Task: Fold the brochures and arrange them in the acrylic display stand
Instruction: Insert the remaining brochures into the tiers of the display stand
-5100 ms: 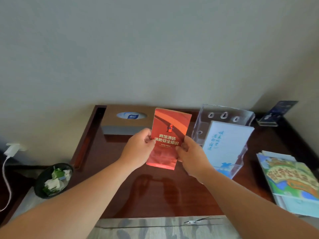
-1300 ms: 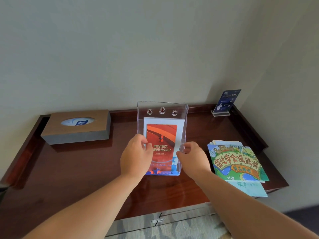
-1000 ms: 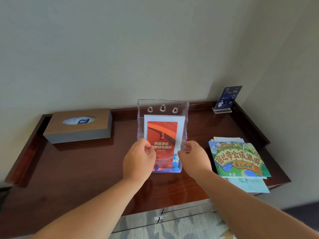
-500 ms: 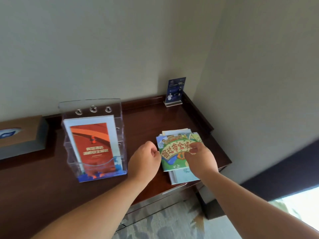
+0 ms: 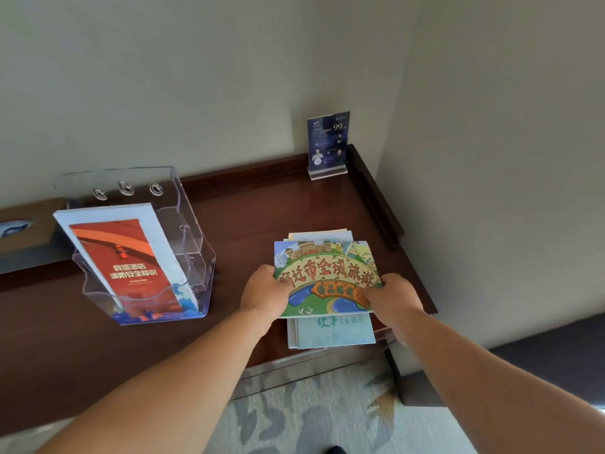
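The colourful cartoon brochure (image 5: 327, 276) was gripped on both sides: its left edge by the left hand (image 5: 265, 291), its lower right corner by the right hand (image 5: 393, 298), fingers curled round the paper. It was held over a small pile of pale leaflets (image 5: 334, 332) at the front right of the bench (image 5: 262, 217); lifted or still resting on them, couldn't be told tbh. Well off to the left, the clear stand (image 5: 196, 244) was seen with a red brochure (image 5: 127, 263) upright at the front and a bigger white-and-blue one (image 5: 108, 211) right behind it. A small blue sign (image 5: 328, 142) was stood in the back right corner, and a tissue box (image 5: 23, 231) was cut off at the far left.
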The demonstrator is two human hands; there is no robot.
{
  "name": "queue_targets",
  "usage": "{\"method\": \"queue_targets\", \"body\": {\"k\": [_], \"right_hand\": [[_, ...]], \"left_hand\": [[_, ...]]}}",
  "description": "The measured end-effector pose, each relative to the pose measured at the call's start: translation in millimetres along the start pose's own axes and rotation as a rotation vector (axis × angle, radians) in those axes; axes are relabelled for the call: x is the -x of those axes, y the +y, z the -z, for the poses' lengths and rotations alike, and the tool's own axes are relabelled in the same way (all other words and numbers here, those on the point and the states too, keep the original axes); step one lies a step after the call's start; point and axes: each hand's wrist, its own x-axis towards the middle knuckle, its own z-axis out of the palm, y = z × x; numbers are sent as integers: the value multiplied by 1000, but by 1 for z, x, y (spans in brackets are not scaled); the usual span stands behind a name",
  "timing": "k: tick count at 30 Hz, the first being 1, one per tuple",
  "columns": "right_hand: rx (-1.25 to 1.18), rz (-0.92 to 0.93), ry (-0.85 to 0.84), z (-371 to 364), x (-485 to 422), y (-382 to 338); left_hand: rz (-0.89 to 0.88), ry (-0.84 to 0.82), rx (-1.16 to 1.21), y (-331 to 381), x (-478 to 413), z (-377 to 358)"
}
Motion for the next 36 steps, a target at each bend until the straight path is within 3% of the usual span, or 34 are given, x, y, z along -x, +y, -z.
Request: {"method": "queue_targets", "body": {"k": [5,11,14,18,24,27,31,36], "right_hand": [[-349,143,48,20,5,-34],[-336,535,-46,29,48,-112],[-249,660,-42,10,75,-146],[-139,789,26,-27,113,-192],[280,1066,107,-100,167,-249],[294,1082,157,-124,180,-265],[233,954,257,-132,177,-267],[252,923,291,-140,169,-264]], "left_hand": [[-53,-68,290,14,16,28],[-282,122,479,32,34,118],[-362,233,355,30,29,177],[-483,248,136,5,20,245],[-632,221,-26,-30,4,315],[-603,206,41,-42,-5,331],[-526,123,154,-64,-15,333],[-466,155,231,-74,-24,321]]}}
